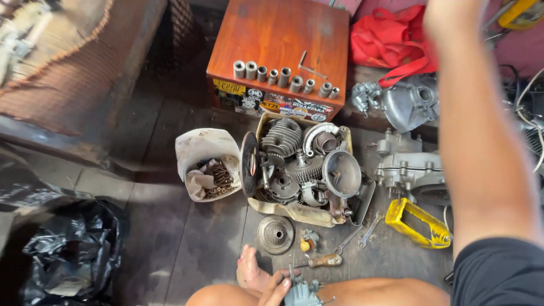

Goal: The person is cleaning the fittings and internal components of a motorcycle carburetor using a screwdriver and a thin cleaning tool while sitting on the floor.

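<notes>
Wooden box point(283, 34), at 12 o'clock: smooth reddish wood with a slight sheen.
Sockets point(283, 76) on it: dull grey metal.
Engine parts point(300, 164), centre: matt, grimy cast metal, finned.
Bag point(391, 37), 1 o'clock: red cloth.
Black bag point(73, 249), 8 o'clock: glossy, crinkled plastic.
Small part point(300, 293) by the left hand point(276, 289), 6 o'clock: probably bare metal, blurred.

The person wears a dark, short sleeve point(498, 272) on the right arm point(481, 141), which is otherwise bare. The left hand point(276, 290) has no glove or ring showing. The legs and foot point(249, 271) are bare too, without shoe or sock.
</notes>
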